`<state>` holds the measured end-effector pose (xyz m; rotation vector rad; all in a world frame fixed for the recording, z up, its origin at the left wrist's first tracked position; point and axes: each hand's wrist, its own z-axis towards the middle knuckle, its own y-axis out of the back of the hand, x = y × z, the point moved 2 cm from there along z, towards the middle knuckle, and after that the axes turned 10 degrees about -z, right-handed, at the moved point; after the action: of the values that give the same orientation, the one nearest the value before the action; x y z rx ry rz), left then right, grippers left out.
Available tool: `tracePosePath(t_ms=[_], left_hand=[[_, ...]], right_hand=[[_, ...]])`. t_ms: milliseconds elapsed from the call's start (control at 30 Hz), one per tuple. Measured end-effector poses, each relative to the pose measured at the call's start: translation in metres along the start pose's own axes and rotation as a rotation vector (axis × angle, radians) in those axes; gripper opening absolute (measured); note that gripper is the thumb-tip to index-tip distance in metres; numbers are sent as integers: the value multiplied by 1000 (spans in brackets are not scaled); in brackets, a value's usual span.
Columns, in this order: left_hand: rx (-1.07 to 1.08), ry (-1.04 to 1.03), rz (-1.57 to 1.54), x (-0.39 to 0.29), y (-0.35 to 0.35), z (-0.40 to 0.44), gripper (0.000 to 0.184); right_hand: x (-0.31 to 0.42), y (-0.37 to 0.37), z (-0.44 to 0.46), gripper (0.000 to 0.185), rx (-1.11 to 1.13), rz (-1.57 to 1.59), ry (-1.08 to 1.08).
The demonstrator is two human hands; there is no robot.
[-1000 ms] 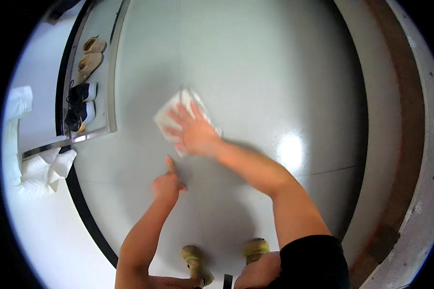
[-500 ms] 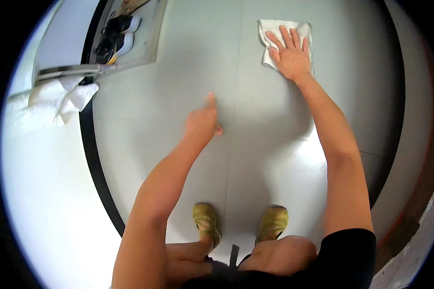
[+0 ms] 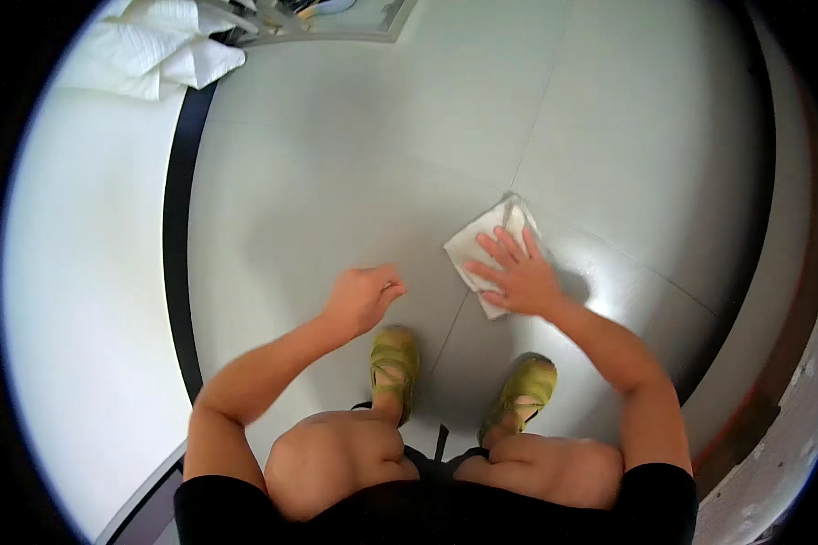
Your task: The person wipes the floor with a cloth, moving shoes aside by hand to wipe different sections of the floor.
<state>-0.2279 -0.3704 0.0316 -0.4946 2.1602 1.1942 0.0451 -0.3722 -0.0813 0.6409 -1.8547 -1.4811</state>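
A white cloth (image 3: pixel 481 245) lies flat on the grey tiled floor (image 3: pixel 336 182), turned at an angle. My right hand (image 3: pixel 520 275) presses on it with fingers spread, covering its lower right part. Off to the left, above the floor and apart from the cloth, my left hand (image 3: pixel 365 295) is closed, its fingers curled towards the thumb. Whether anything small is between them cannot be made out.
Both feet, in yellow-green shoes (image 3: pixel 395 359), stand just below my hands. White crumpled fabric (image 3: pixel 163 45) hangs at the upper left, beside a metal-edged rack (image 3: pixel 381 34). A black strip (image 3: pixel 178 227) borders the floor on the left; a brown edge (image 3: pixel 740 436) runs along the right.
From the far floor, my right hand and the cloth have come back closer to my feet, and the cloth has turned. My left index finger, stretched out before, has curled in. The view has shifted.
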Motion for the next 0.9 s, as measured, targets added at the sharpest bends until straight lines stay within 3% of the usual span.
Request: tracePosePath(t_ms=[67, 133, 233, 400, 500, 700, 767, 833, 900], left_hand=[[-92, 151, -119, 12, -11, -26, 21], [-193, 308, -250, 25, -17, -43, 25], [-282, 302, -343, 28, -41, -60, 33], [-186, 298, -329, 44, -26, -67, 40], [-195, 325, -388, 43, -30, -71, 42], [-93, 319, -264, 29, -50, -91, 37], [-87, 328, -275, 34, -48, -93, 35], [-80, 347, -309, 34, -48, -94, 35], [-59, 320, -316, 34, -51, -91, 34]], right_hand=[[-27, 5, 13, 56, 82, -68, 33], [-56, 17, 37, 54, 62, -207, -168], [-117, -4, 62, 50, -124, -257, -408], [-147, -8, 150, 50, -235, -179, -837], [-140, -15, 198, 50, -241, -181, -804], [-98, -22, 238, 50, -167, -227, -80], [-69, -24, 225, 48, -190, -274, 176], [-27, 3, 184, 49, -37, -303, 429], [7, -16, 132, 50, -72, -86, 564]])
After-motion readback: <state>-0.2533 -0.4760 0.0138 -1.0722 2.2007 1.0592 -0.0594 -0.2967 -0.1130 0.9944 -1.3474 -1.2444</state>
